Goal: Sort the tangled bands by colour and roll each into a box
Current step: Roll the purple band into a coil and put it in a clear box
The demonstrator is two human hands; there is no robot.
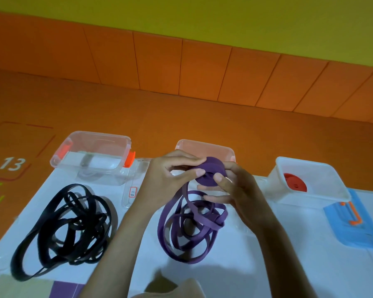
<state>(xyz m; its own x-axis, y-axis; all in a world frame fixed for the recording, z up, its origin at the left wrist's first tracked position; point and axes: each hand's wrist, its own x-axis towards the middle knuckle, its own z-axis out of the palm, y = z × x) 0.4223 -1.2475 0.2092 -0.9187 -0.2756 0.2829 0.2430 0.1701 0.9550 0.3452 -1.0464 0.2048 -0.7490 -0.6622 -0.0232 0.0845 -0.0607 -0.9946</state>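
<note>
head view, centre of the frame: both hands hold a purple roll (210, 171) in the air above the table. the left hand (170, 179) pinches the roll's left edge between thumb and curled fingers. the right hand (235, 190) grips its right side, with the thumb pressed on the near face and the other fingers spread below and behind it. a strand runs down from the roll's lower left edge to the loose purple band (192, 229), which lies in tangled loops on the white table (267, 265) just below the hands.

directly behind the hands, a clear middle box (205, 147) with a pinkish rim stands at the table's far edge, mostly hidden by the roll and fingers. to the left of the forearm a clear lid (134, 190) with a small label lies flat. beyond it, in the upper left of the table, stands a clear left box (91, 155) with orange latches. something dark shows through its wall, too blurred to tell.

the black band (67, 229) sprawls in a wide tangle at the lower left, well apart from the purple one. at the right a white box (314, 181) holds a red roll (294, 182) lying in its left part. a blue lid (353, 222) with an orange handle lies just beside the box, toward the lower right.
</note>
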